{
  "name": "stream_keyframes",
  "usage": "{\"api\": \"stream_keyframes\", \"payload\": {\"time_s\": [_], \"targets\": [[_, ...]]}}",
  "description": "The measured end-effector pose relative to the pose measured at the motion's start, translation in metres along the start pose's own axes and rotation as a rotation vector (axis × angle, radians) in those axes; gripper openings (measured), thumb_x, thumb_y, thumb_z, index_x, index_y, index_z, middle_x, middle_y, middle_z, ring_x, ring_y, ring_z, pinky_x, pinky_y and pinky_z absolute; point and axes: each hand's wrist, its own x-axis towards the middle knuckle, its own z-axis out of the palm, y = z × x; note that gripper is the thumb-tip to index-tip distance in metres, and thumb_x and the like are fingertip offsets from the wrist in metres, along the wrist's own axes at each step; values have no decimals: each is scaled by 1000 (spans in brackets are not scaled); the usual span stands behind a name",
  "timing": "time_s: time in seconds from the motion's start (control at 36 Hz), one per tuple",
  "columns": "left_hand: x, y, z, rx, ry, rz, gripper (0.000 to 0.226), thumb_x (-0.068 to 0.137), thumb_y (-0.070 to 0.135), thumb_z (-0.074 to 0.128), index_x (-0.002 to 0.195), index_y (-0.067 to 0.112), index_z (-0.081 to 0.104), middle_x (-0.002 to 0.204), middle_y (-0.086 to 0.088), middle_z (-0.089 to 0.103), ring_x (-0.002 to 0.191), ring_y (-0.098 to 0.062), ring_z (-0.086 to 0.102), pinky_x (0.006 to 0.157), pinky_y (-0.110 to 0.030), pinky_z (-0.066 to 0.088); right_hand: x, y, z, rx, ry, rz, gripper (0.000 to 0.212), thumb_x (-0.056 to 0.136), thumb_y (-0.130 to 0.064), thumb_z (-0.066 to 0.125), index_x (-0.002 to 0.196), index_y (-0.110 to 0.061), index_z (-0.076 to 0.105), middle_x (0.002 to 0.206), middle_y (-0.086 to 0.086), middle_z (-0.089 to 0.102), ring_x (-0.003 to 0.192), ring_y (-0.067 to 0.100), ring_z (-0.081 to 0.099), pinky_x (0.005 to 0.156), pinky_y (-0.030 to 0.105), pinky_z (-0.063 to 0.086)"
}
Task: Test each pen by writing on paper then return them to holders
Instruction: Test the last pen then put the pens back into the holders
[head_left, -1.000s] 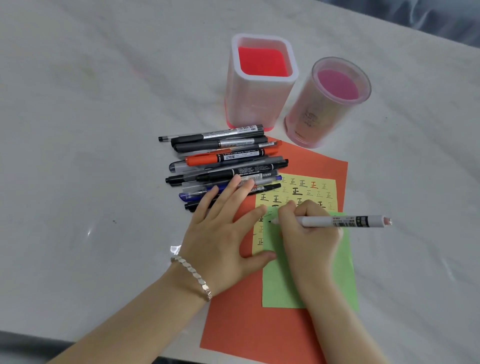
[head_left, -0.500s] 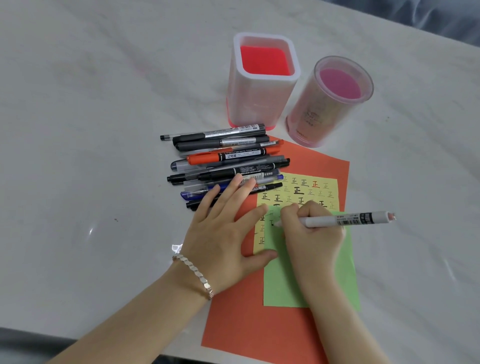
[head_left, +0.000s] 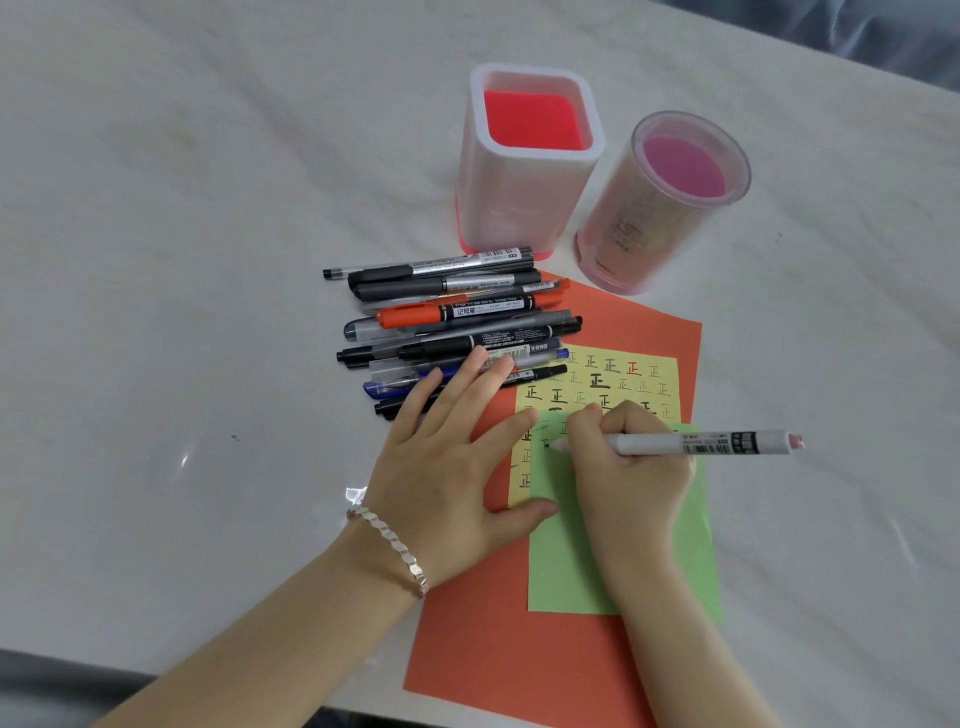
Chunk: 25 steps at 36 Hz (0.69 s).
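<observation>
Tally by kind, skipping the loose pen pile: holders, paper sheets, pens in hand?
Holders: 2, square holder and round holder
Paper sheets: 3, orange sheet, yellow sheet, green sheet
Pens in hand: 1, white pen in right hand
Total: 6

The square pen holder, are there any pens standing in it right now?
No, the square pen holder shows only its bare red bottom; the pens lie piled in front of it.

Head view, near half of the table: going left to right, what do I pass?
Bracelet → left hand → right hand → white pen, its barrel sticking out to the right of that hand.
</observation>
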Motion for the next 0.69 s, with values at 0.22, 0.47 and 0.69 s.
{"api": "stream_keyframes", "payload": {"time_s": [0.22,0.47,0.69], "targets": [[0,0,0,-6,0,-2,62,69,65,48,114,25,61,146,-6,36,139,-20,20,112,-41,12,1,3,3,-50,-38,-10,33,67,-22,51,45,-10,30,45,23,45,57,43,56,52,34,37],[0,0,0,-3,3,-1,62,69,65,48,115,25,61,146,-5,36,139,-19,20,111,-42,13,0,1,0,6,-36,13,30,67,-21,52,44,-14,33,49,24,53,50,16,60,48,17,36],[0,-1,0,1,5,4,63,69,65,48,115,24,61,145,-6,37,138,-20,20,111,-41,11,0,4,3,-25,4,-67,32,67,-26,49,44,-19,28,45,26,44,52,44,54,49,37,39]]}}
